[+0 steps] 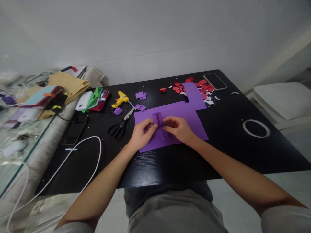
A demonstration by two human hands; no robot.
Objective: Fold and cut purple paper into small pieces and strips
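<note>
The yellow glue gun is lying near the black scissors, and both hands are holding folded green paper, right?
Not quite: the folded paper in the left hand and right hand is purple, not green, as the head view shows. The yellow glue gun does lie near the black scissors.

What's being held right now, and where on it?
A small folded purple paper, above the purple sheet: the left hand pinches its left side. The right hand meets its right side; its grip is unclear.
</note>
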